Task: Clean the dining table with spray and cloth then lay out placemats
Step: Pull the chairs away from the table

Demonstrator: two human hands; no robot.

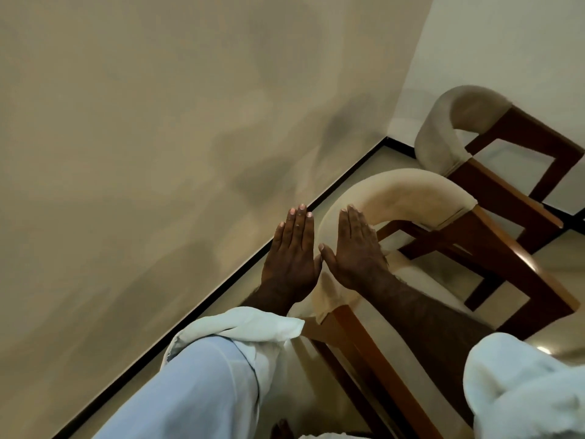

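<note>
Head view: both grips flat at the table edge, wiping not yet begun

Left grip (291,258) wide and flat, fingers straight and pressed together, holding nothing, poised over the dark edge of the table (126,153). Right grip (354,255) equally wide and holding nothing, thumb almost meeting the left thumb, spread in front of the padded back of the near chair (405,193). Contact with either surface impossible to judge. White sleeves (205,375) rolled back on both forearms. Second chair (459,122) just beyond the first, both close to the table. Table itself filling the left and upper part of the view, beige on top and mottled with soft shadows. No spray, cloth or placemats anywhere in sight.

Judging from that, probably the very outset: nothing picked up, nothing wiped. To do the step well:

- Fetch spray and cloth first, one in each grip.
- Ease the near chair away from the edge to keep mist off the upholstery.
- Mist lightly rather than flooding the top.
- Wipe in overlapping strokes from the far side toward the near edge, finishing along the dark rim, a likely trap for crumbs.
- Turn the cloth to a clean face once soiled.
- Leave the top dry before laying placemats, or risk trapping damp underneath.
</note>
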